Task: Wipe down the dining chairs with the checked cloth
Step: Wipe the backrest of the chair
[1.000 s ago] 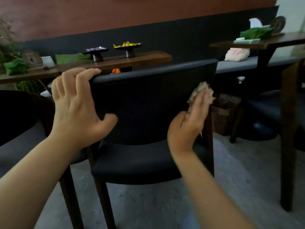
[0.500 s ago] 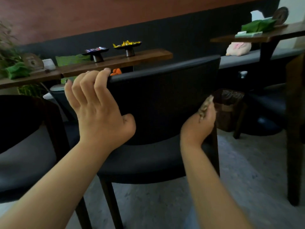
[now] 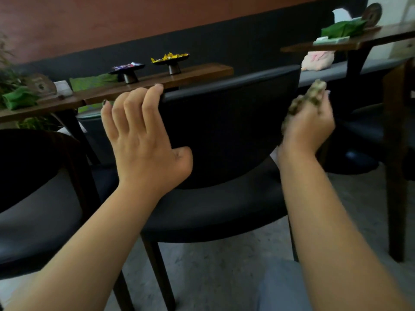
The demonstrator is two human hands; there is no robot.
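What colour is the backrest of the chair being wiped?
Black, matching its seat; the chair backrest shows best in the head view, the only one.

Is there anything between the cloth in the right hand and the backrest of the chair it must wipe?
Nothing visible. The right hand holds the cloth at the right edge of the backrest. The left hand rests on the backrest's top left, away from the cloth.
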